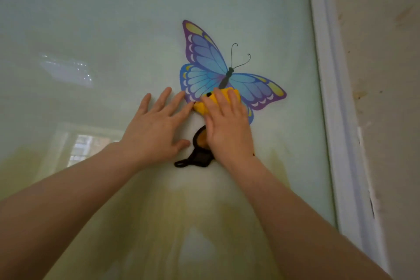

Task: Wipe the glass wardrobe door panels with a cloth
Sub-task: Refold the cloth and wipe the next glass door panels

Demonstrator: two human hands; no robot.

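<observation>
both forearms are bare with no sleeves in view, the left hand wears nothing, and a tiny dark speck shows at the wrist of the right hand.

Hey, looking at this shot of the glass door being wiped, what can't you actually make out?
Head view only:
- Yellow cloth: mostly hidden under the right hand.
- Butterfly sticker: lower middle covered by cloth and hand.
- Glass panel: cut off by the frame edges; reflections hide any smears.
- Left hand: palm side unseen.
</observation>
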